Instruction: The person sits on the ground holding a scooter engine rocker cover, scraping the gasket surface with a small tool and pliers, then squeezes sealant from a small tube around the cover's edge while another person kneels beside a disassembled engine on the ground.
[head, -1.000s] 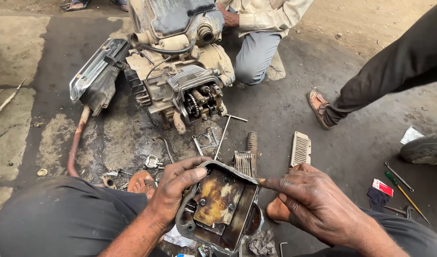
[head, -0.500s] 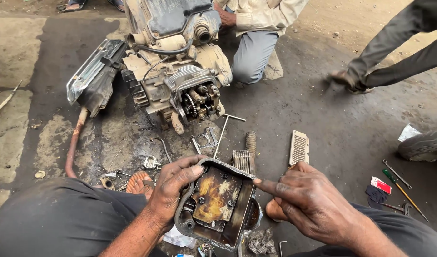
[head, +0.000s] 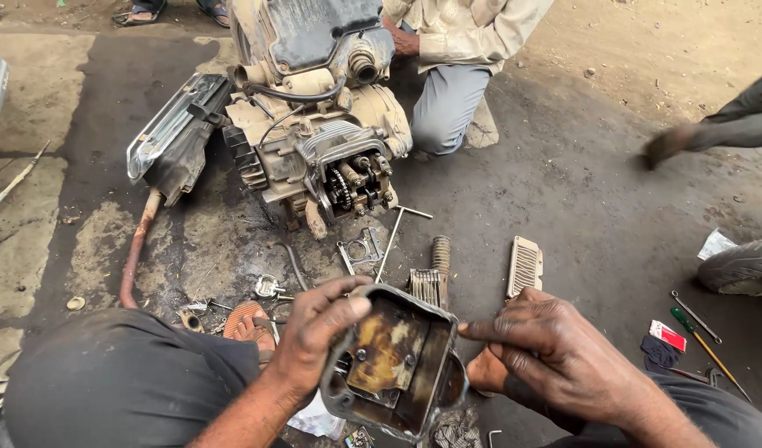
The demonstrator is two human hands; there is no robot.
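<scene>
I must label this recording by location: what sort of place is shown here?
Probably an open-air roadside repair spot: a stripped engine sits on oil-stained ground, a screwdriver lies loose, and the left hand holds a greasy engine cover.

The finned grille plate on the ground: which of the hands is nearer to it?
Right. The right hand lies just below the finned grille plate, not touching it. The left hand is farther left, gripping the oily engine cover.

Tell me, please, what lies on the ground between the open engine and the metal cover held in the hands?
In the head view, a flat gasket and a T-handle wrench lie there on oily ground.
</scene>
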